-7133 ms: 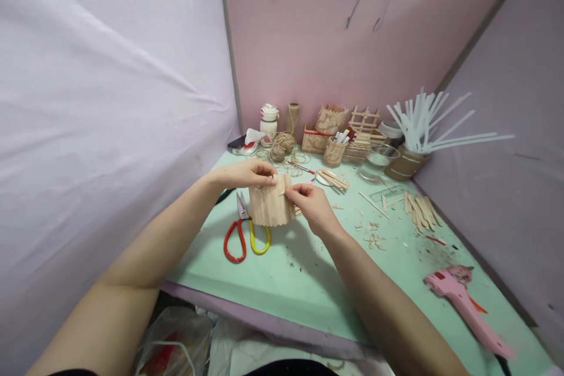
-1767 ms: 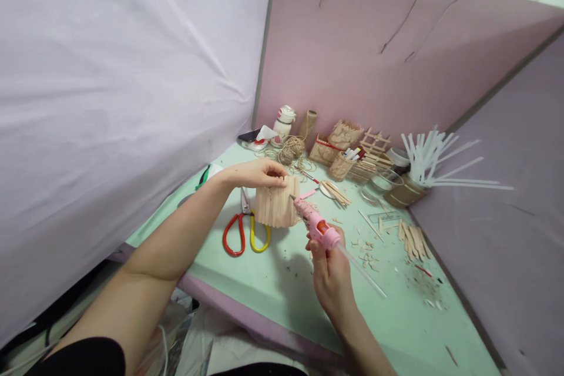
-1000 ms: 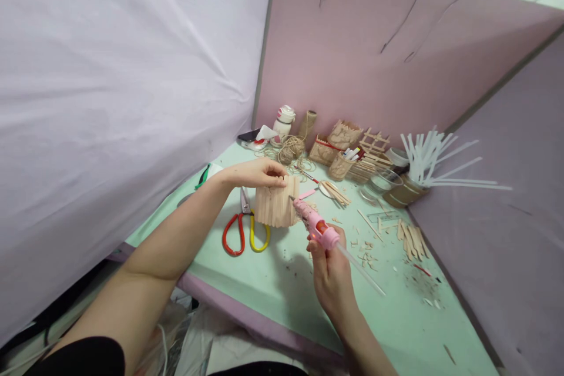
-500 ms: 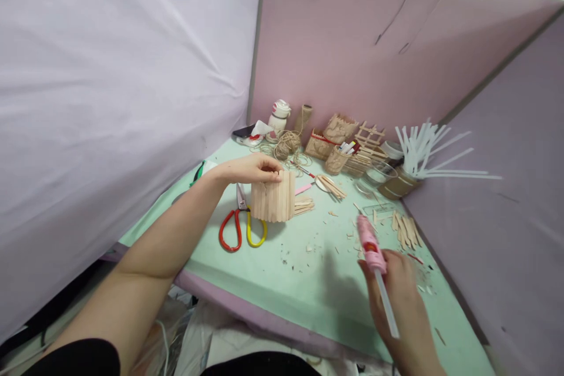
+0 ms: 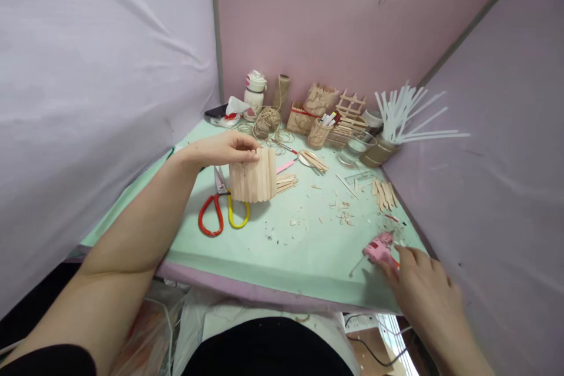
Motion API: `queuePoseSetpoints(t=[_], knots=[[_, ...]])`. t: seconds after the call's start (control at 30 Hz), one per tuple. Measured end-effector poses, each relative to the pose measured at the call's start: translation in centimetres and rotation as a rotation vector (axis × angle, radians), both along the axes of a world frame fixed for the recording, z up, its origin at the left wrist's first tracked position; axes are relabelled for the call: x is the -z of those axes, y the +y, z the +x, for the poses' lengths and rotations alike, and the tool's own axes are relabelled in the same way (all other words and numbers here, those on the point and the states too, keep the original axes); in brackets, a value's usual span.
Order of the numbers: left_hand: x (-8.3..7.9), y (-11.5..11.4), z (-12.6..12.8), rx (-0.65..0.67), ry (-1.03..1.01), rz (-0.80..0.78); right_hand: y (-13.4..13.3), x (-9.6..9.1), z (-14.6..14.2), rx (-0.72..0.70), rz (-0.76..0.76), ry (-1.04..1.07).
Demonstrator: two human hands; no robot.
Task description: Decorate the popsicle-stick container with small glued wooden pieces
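Observation:
My left hand [image 5: 238, 148] is closed on the top edge of a craft-stick holder [image 5: 253, 179], made of upright wooden sticks set side by side. Behind it lie scissors [image 5: 219, 208] with one red and one yellow handle. At the table's right front, a pink hot glue gun [image 5: 379, 248] is at the fingers of my right hand [image 5: 425, 282]. Thumb and fingers are around its handle, partly hidden. A clear glue stick pokes out of its back end, pointing left. Loose craft sticks [image 5: 287, 183] lie just right of the holder.
Wood scraps [image 5: 344, 217] litter the green tabletop [image 5: 247, 258]. Along the back stand a white bottle [image 5: 254, 94], twine balls [image 5: 267, 122], stick-built boxes [image 5: 300, 119], a glass bowl [image 5: 356, 147] and a container of white glue sticks [image 5: 381, 150]. Cloth walls enclose the table.
My right hand has moved the glue gun down to the right front and turned it, so its back end points left. My left hand keeps its hold on the holder. The view has shifted.

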State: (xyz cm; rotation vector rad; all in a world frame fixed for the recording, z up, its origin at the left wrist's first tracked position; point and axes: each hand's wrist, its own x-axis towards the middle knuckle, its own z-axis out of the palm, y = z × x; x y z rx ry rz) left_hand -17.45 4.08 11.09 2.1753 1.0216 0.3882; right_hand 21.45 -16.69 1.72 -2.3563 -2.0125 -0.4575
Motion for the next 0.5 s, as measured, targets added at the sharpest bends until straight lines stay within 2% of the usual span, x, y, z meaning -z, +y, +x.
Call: queuePoseSetpoints(t=[0.07, 0.1, 0.2, 0.33, 0.5], knots=[[-0.1, -0.1, 0.1, -0.001, 0.01, 0.003, 1.5, -1.5, -2.5, -0.099, 0.048, 0.194], [-0.1, -0.1, 0.1, -0.003, 0.013, 0.007, 2.5, -1.8, -4.0, -0.186, 0.022, 0.327], [-0.1, -0.2, 0.0, -0.013, 0.014, 0.021, 5.6, -1.4, -8.5, -0.333, -0.08, 0.579], [0.1, -0.3, -0.1, -0.01, 0.003, 0.03, 8.1, 0.4, -12.0, -0.342, -0.17, 0.652], [0.4, -0.3, -0.2, -0.008, -0.013, 0.039, 8.5, 1.1, -12.8, -0.324, -0.18, 0.65]])
